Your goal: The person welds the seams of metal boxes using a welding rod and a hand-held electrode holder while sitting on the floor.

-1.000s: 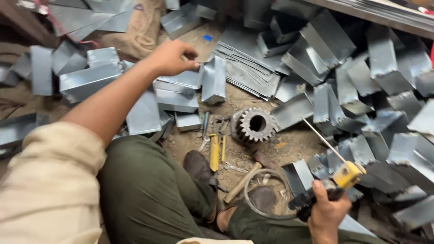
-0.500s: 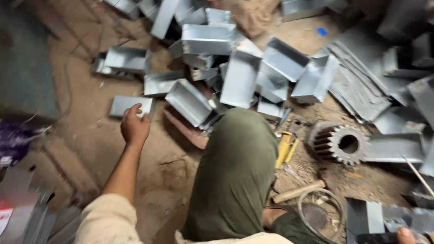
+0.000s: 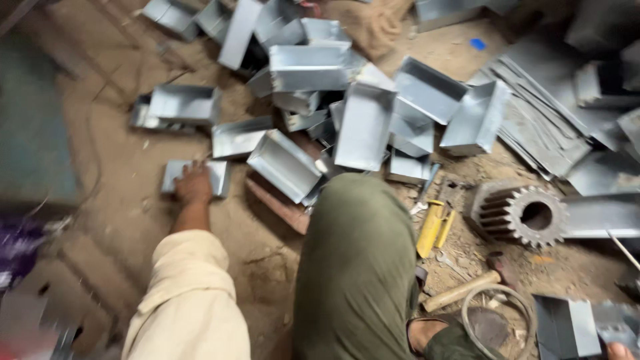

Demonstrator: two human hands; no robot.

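Contact is now made: the left hand [image 3: 194,185], hovering half a second earlier, is laid flat, fingers spread, on a small metal tray [image 3: 197,177]; nothing is grasped yet

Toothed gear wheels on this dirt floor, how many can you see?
1. The gear wheel lies right of the person's knee, beside the yellow-handled tools. Others may be hidden under the sheet-metal trays.
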